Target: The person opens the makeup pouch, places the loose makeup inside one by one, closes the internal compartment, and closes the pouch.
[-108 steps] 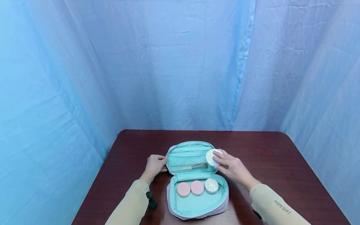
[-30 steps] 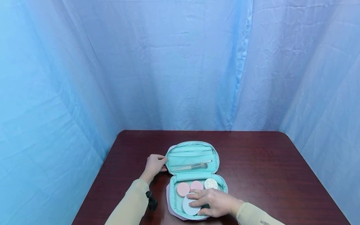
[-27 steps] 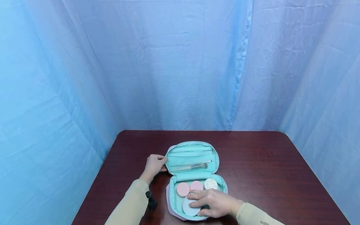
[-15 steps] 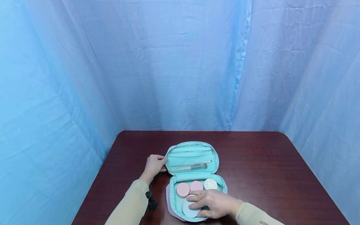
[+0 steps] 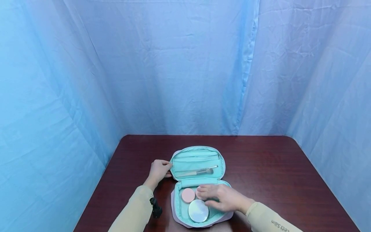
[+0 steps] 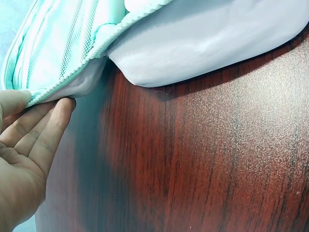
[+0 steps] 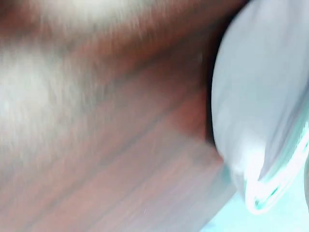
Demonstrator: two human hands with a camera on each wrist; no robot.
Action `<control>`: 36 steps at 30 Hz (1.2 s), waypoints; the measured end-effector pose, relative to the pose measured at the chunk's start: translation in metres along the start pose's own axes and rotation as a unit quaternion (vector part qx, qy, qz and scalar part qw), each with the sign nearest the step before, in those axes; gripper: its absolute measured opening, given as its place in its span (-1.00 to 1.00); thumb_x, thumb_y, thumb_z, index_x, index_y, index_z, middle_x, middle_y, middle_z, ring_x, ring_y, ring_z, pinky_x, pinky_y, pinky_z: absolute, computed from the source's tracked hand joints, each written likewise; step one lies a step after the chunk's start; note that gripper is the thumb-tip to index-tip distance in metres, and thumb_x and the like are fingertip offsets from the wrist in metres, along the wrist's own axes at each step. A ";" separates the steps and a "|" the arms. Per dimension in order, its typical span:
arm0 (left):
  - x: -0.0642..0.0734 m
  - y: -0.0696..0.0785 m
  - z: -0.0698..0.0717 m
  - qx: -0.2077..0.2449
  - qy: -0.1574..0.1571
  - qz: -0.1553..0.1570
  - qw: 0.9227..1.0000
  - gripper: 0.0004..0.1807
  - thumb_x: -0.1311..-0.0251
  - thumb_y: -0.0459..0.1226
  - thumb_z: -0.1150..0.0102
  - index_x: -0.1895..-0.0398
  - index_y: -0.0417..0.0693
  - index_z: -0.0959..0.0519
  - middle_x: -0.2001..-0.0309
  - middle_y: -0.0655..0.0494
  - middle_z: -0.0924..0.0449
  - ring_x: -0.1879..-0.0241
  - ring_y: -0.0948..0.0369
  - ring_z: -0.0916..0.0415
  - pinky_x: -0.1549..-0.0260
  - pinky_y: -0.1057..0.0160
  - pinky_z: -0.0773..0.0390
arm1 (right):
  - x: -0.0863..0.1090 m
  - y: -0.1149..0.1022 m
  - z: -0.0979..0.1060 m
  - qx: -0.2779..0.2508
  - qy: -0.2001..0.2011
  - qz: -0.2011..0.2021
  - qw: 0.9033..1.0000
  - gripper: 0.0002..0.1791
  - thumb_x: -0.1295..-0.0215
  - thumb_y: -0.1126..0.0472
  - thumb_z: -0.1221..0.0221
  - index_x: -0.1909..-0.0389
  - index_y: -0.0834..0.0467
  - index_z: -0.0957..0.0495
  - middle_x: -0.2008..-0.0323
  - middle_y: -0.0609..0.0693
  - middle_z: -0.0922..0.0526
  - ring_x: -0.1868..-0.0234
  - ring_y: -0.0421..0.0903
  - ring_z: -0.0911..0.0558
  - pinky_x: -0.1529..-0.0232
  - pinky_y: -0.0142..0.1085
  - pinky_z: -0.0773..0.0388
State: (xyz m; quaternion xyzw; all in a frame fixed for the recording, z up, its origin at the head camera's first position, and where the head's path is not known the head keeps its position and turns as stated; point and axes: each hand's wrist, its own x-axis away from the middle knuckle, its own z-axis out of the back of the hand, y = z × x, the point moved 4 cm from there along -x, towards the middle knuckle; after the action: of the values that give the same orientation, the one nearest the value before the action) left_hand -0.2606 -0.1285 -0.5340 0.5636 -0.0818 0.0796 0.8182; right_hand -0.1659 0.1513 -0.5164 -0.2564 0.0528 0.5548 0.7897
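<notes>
A mint-lined, pale lilac cosmetic bag [image 5: 177, 206] lies unfolded on the table, its lid [image 5: 200, 161] folded back. At the lid's left edge, my left hand [image 5: 157, 170] pinches the zipper rim, thumb above and fingers beneath, as the left wrist view confirms. My right hand [image 5: 224, 197] hovers over the bag's base with fairly straight fingers and grips nothing. Below its fingers sits a shiny round white case [image 5: 198, 211]. One pink round jar [image 5: 188, 195] shows fully; a second is mostly covered by the right fingertips. The star-patterned jar is hidden behind that hand.
Makeup brushes [image 5: 200, 172] lie in the lid's see-through pocket. The dark red-brown wooden table [image 5: 269, 167] extends on both sides of the bag. Blue cloth curtains [image 5: 185, 67] hang behind and beside it. The right wrist view is blurred.
My right hand carried the round white case from the lid's right side into the base, let it go, and has risen away up and right. My left hand has stayed on the lid.
</notes>
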 end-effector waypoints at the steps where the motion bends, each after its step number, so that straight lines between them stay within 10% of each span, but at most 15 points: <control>1: 0.000 0.000 0.000 0.000 0.000 0.000 1.000 -0.74 -0.39 -0.29 -0.18 0.05 -0.29 -0.73 0.22 -0.11 -0.69 0.34 0.00 -0.74 0.31 0.13 -0.78 | 0.001 0.004 0.003 -0.002 0.006 -0.013 1.000 -0.57 -0.42 0.14 -0.28 -0.25 0.20 -0.62 -0.22 0.10 -0.65 -0.29 0.07 -0.60 -0.23 -0.14 -0.60; 18: 0.001 0.000 0.000 -0.003 0.001 -0.003 1.000 -0.75 -0.40 -0.30 -0.17 0.07 -0.28 -0.73 0.24 -0.10 -0.70 0.31 -0.03 -0.74 0.36 0.18 -0.77 | 0.033 0.072 0.033 0.042 0.041 -0.268 0.962 -0.39 -0.39 0.04 -0.31 -0.44 0.00 -0.46 -0.41 0.07 -0.47 -0.34 0.07 -0.55 -0.20 0.06 -0.59; 36: -0.001 0.001 0.000 0.004 0.000 -0.016 1.000 -0.75 -0.36 -0.32 -0.17 0.08 -0.32 -0.73 0.24 -0.13 -0.71 0.32 -0.05 -0.75 0.32 0.11 -0.78 | 0.037 0.089 0.043 0.042 0.119 -0.323 0.938 -0.31 -0.37 0.15 -0.34 -0.48 0.10 -0.38 -0.45 0.10 -0.41 -0.34 0.12 -0.53 -0.23 0.11 -0.56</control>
State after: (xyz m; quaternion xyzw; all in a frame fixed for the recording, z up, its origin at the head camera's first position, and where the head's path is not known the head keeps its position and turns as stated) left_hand -0.2620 -0.1287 -0.5336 0.5678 -0.0727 0.0669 0.8172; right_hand -0.2411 0.2255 -0.5243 -0.2906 0.0838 0.2330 0.9243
